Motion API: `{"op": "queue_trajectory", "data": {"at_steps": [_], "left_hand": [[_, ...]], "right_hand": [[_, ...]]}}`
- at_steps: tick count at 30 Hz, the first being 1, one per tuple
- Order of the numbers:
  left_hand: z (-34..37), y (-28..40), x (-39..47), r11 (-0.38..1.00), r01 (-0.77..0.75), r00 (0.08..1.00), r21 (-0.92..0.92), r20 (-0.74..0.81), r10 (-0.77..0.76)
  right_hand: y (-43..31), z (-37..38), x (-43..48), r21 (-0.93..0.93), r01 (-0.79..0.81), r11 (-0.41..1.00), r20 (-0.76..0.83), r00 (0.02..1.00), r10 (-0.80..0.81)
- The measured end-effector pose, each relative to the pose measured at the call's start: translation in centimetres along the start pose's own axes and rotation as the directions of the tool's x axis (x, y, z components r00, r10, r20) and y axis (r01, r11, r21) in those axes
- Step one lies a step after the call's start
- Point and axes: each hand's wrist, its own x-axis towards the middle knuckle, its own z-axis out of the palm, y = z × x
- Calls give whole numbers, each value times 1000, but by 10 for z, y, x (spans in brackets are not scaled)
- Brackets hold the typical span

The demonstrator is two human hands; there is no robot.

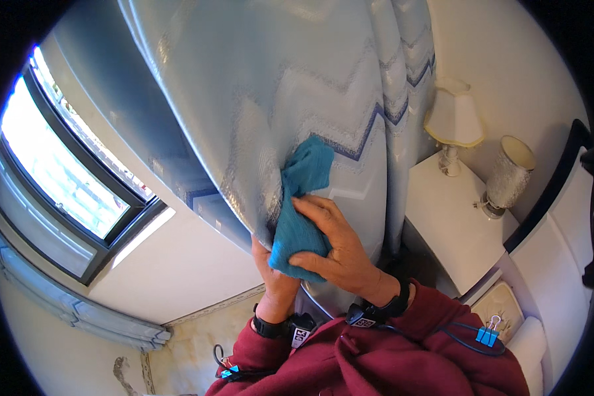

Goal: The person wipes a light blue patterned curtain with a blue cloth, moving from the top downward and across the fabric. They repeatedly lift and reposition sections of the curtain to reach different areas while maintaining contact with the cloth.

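A teal cloth (299,232) lies against a silvery blue-grey curtain (326,94) patterned with zigzag bands. My right hand (339,247) has the cloth between its thumb and fingers, on the near face of the curtain. Behind the curtain's edge is my left hand (277,277), its thumb side showing below and left of the cloth. The curtain and the cloth hide most of its fingers, but the curtain edge appears pinched in it. The cloth's upper end is bunched and folds over to the right.
At left, a dark-framed window (64,168) lets in bright light above a white wall. To the right a white bedside table (455,213) carries a fringed lamp (455,119) and a cylindrical lamp (507,178). Beside it stands a padded headboard (554,247). Another curtain (79,307) hangs at lower left.
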Motion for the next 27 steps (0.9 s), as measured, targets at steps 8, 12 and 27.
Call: {"op": "queue_trajectory", "data": {"at_steps": [8, 12, 27], "left_hand": [[2, 11, -8, 972, 88, 996, -217, 17, -87], [-1, 16, -13, 980, 108, 990, -165, 103, -92], [-29, -8, -28, 942, 26, 989, 334, 131, -74]], "right_hand": [[-12, -17, 26, 111, -5, 994, -224, 974, 30], [11, -30, 48, -159, 419, 894, -122, 890, -439], [84, -19, -26, -318, 382, 867, 159, 924, -349]]}}
